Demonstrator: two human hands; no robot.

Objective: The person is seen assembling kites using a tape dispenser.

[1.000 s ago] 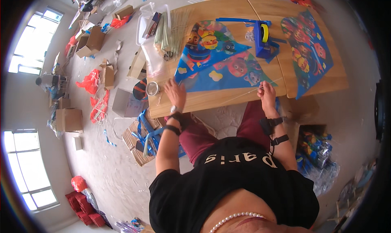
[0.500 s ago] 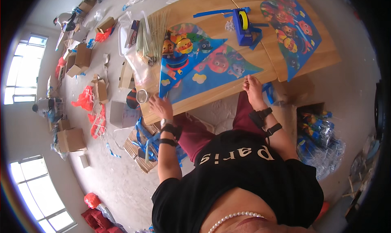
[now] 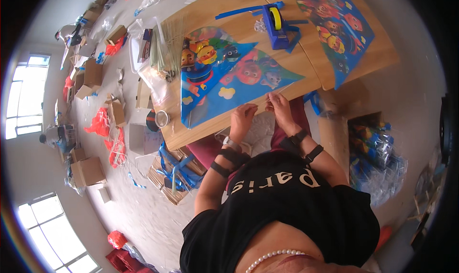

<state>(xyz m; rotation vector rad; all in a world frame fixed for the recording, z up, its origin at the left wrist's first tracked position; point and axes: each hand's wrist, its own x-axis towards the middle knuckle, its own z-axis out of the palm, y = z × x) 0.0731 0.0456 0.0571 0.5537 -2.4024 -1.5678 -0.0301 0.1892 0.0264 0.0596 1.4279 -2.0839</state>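
Observation:
My left hand (image 3: pixel 243 121) is closed in a pinch just off the table's near edge; what its fingertips hold, if anything, is too small to make out. Close beside it, my right hand (image 3: pixel 280 110) also pinches, and a thin pale stick (image 3: pixel 288 86) seems to run up from its fingertips over the sheet's corner. In front of both hands lies a blue plastic kite sheet (image 3: pixel 239 96) printed with cartoon animals and yellow clouds. A similar sheet (image 3: pixel 206 58) overlaps it on the left. Farther right rests a stack of matching sheets (image 3: pixel 334 29).
A blue tape dispenser (image 3: pixel 276 32) with yellow tape stands at the table's back. Thin sticks (image 3: pixel 167 39) and a clear bag lie left, near a tape roll (image 3: pixel 162 118). Below right, a carton (image 3: pixel 334 134) stands beside wrapped blue goods (image 3: pixel 375 158). Cardboard boxes (image 3: pixel 88 170) litter the floor.
My left hand has left the sheet's lower left corner and moved right, close to my right hand. My right hand has shifted slightly left and down.

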